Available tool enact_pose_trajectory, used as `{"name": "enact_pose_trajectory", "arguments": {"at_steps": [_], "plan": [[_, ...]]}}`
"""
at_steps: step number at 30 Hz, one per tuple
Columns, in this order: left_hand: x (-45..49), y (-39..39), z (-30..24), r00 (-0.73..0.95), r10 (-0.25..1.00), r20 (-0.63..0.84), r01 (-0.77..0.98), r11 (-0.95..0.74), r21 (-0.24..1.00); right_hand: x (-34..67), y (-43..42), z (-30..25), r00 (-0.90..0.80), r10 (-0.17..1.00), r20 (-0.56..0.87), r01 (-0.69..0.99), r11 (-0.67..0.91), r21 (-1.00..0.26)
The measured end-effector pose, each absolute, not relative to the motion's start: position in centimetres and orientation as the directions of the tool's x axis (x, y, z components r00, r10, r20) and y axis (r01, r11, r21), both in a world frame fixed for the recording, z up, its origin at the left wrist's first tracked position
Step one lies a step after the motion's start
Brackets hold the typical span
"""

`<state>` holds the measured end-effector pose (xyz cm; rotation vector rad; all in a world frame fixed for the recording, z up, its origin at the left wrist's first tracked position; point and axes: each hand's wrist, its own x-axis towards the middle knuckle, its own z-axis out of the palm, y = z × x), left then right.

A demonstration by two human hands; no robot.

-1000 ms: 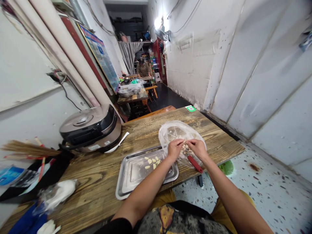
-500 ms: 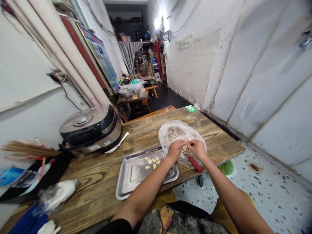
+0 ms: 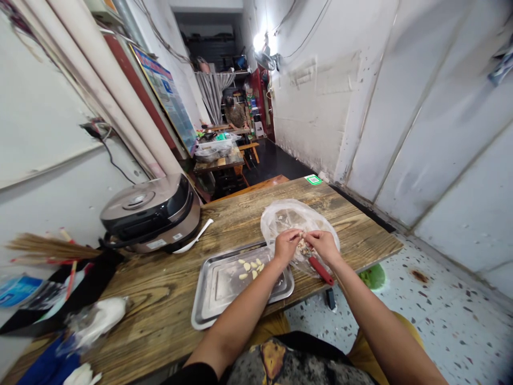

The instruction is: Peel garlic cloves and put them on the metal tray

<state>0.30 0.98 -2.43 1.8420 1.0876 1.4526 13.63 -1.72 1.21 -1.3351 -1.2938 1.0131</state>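
Note:
Over a clear plastic bag (image 3: 276, 211), my left hand (image 3: 287, 246) and my right hand (image 3: 323, 245) meet fingertip to fingertip. Both are closed in a pinch on a small pale piece, which looks like a garlic clove (image 3: 302, 233) and is mostly covered by the fingers. Loose cloves and bits of skin (image 3: 303, 249) lie in the bag beneath. A knife with a red handle (image 3: 320, 270) rests on the bag's near side, below my right hand. Left of the bag, several peeled garlic cloves (image 3: 247, 266) lie on a metal tray (image 3: 218, 286), partly behind my left forearm.
A rice cooker (image 3: 150, 214) stands at the table's left, with a white spoon (image 3: 194, 238) beside it. Nearer are a plastic-wrapped white bundle (image 3: 100, 318) and a holder of thin sticks (image 3: 52, 248). A green basin (image 3: 372, 276) sits on the floor. Another person (image 3: 235, 113) is far back.
My fingertips have shifted slightly left, and the right fingers have turned a little around the small piece. The tray, knife and bag stay where they were.

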Motion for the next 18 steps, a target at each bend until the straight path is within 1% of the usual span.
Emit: {"name": "enact_pose_trajectory", "arguments": {"at_steps": [4, 7, 9, 11, 13, 15, 16, 18], "plan": [[0.3, 0.5, -1.9, 0.122, 0.806, 0.579, 0.28, -0.588, 0.759, 13.4, -1.9, 1.4, 0.121, 0.988, 0.098, 0.278, 0.061, -0.959], [0.5, 0.1, -1.5, 0.166, 0.778, 0.606, 0.279, -0.626, 0.728, 13.3, -1.9, 1.4, 0.168, 0.961, 0.218, 0.435, 0.126, -0.891], [0.6, 0.1, -1.6, 0.154, 0.791, 0.592, 0.262, -0.611, 0.747, 13.4, -1.7, 1.1, 0.188, 0.937, 0.293, 0.521, 0.158, -0.839], [0.7, 0.3, -1.9, 0.096, 0.844, 0.527, 0.23, -0.534, 0.813, 13.8, -1.5, 0.8, 0.218, 0.925, 0.311, 0.557, 0.144, -0.818], [0.7, 0.7, -2.6, 0.052, 0.915, 0.399, 0.15, -0.402, 0.903, 14.3, -1.3, 0.4, 0.261, 0.922, 0.286, 0.555, 0.098, -0.826], [0.7, 1.1, -3.1, 0.053, 0.957, 0.284, 0.065, -0.287, 0.956, 14.6, -1.2, 0.2, 0.269, 0.929, 0.254, 0.543, 0.072, -0.837], [0.6, 1.2, -3.2, 0.061, 0.965, 0.256, 0.039, -0.258, 0.965, 14.7, -1.2, 0.2, 0.253, 0.937, 0.242, 0.533, 0.074, -0.843], [0.5, 1.3, -3.2, 0.065, 0.962, 0.265, 0.039, -0.268, 0.963, 14.5, -1.3, 0.4, 0.197, 0.953, 0.23, 0.49, 0.107, -0.865]]}}
